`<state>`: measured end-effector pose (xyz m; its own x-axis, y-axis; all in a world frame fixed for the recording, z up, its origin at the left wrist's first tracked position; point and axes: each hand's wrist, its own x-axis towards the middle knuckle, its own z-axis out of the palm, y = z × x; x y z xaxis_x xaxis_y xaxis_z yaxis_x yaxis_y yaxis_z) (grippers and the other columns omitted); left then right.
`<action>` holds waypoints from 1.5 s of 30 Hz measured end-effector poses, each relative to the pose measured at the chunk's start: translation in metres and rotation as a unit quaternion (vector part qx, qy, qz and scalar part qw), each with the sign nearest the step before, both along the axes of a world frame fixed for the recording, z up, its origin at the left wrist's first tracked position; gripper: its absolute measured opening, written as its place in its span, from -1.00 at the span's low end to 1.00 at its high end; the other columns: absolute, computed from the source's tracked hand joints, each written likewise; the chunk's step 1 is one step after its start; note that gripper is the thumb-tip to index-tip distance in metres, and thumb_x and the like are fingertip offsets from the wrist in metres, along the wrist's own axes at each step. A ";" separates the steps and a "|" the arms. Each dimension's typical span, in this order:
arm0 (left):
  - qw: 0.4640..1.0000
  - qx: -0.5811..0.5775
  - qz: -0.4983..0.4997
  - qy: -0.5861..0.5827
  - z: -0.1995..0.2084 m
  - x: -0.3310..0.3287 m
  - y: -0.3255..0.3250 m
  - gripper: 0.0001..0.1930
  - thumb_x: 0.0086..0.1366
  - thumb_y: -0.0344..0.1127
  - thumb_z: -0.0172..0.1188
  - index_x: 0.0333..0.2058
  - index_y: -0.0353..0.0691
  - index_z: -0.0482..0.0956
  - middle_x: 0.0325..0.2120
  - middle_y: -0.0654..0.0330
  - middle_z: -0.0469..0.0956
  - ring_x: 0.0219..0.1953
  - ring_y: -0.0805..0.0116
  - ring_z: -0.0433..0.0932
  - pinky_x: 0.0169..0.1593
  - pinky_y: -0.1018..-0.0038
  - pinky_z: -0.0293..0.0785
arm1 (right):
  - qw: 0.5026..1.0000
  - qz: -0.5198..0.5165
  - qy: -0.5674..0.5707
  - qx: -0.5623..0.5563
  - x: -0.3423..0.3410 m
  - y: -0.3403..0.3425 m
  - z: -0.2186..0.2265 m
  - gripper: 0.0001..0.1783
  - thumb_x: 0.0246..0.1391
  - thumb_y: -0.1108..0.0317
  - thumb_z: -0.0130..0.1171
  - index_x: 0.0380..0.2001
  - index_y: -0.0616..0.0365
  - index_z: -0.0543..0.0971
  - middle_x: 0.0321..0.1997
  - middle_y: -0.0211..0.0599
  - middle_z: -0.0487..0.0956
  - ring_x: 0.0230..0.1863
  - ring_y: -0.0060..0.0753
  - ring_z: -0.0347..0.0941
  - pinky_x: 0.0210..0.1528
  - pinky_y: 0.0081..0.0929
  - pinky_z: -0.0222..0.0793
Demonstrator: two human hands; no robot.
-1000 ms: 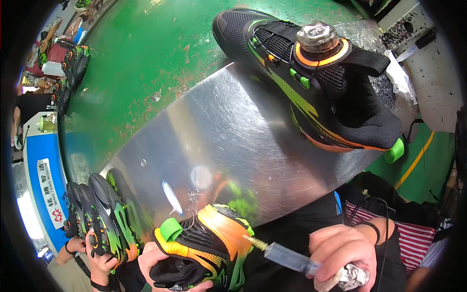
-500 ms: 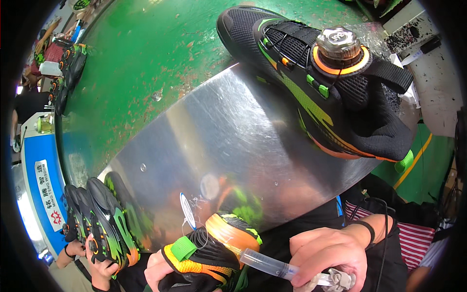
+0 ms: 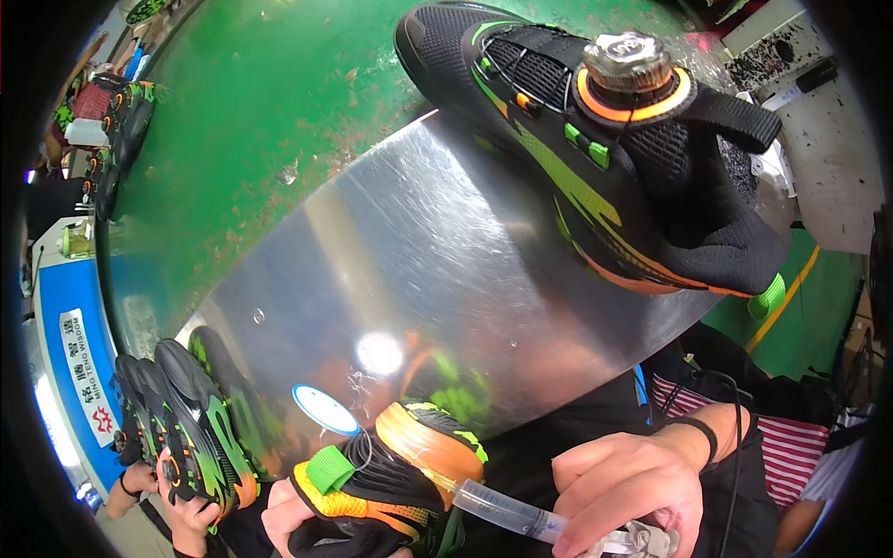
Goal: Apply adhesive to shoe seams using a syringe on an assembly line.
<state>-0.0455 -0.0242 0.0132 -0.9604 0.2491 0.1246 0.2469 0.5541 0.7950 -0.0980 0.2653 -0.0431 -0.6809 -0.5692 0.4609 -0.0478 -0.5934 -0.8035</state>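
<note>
Round tag is swinging flatter; at six o'clock your left hand is gripping the shoe, your right hand clasping the syringe, apparently dispensing, next needing steadiness.

Orange and black shoe, green tab, red-white striped cloth

The left hand, at 7 o'clock, grips an orange-and-black shoe. The right hand, at 5 o'clock, holds a clear syringe, its tip directed toward 10 o'clock at the shoe's orange sole; contact cannot be confirmed. A dial-fitted black shoe occupies 2 o'clock, overlapping the metal tabletop. At 8 o'clock, another person's hand touches a row of shoes.
</note>
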 end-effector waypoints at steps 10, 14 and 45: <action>0.998 0.026 0.051 -0.010 -0.004 0.013 0.006 -0.33 -0.29 -0.25 0.54 -0.16 -0.34 0.45 -0.29 0.00 0.51 -0.27 0.08 0.52 -0.14 0.28 0.43 | 1.000 0.000 0.017 0.025 0.014 0.006 0.004 -0.23 -0.10 -0.21 0.28 -0.11 0.33 0.49 -0.31 -0.26 0.60 -0.51 -0.29 0.41 -0.47 -0.37 0.17; 0.994 0.011 0.107 0.002 -0.011 0.025 0.009 -0.22 -0.30 -0.17 0.55 -0.10 -0.34 0.35 -0.24 0.04 0.45 -0.21 0.15 0.49 -0.08 0.29 0.40 | 0.999 0.001 0.018 0.033 0.018 0.006 0.005 -0.26 -0.09 -0.18 0.28 -0.11 0.32 0.50 -0.32 -0.30 0.59 -0.52 -0.31 0.39 -0.48 -0.39 0.16; 0.937 -0.180 0.105 -0.281 0.052 0.035 -0.138 -0.40 0.20 -0.44 0.09 0.23 -0.19 0.16 0.07 0.00 0.41 0.08 0.19 0.44 0.11 0.18 0.38 | 0.999 0.009 -0.032 -0.015 0.007 0.010 0.000 -0.21 -0.14 -0.26 0.27 -0.14 0.32 0.52 -0.31 -0.28 0.60 -0.43 -0.23 0.48 -0.44 -0.35 0.21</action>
